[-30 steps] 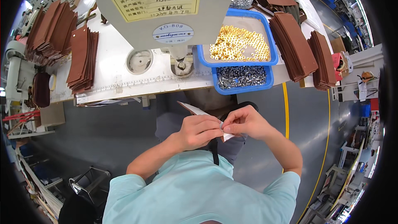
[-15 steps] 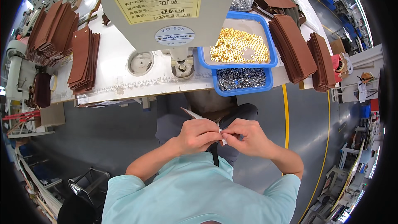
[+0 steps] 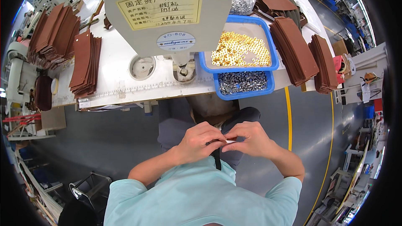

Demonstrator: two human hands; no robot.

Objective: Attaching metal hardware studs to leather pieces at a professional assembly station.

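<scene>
My left hand point(image 3: 200, 141) and my right hand point(image 3: 248, 139) meet in front of my chest, low over my lap, well back from the workbench. Between their fingertips they pinch a small white piece point(image 3: 230, 141), of which only a sliver shows. A dark strap point(image 3: 217, 160) hangs down just below the hands. Most of the white piece is hidden by my fingers.
A white workbench point(image 3: 125, 86) carries a grey press machine point(image 3: 167, 12) with a yellow card. Right of it stand a blue tray of gold parts point(image 3: 238, 50) and a blue tray of silver parts point(image 3: 243, 83). Stacks of brown leather pieces point(image 3: 86, 62) point(image 3: 295, 50) lie on both sides.
The hands have drawn closer together and nearer my body. The white piece, earlier sticking out to the upper left, is now almost wholly covered by the fingers.
</scene>
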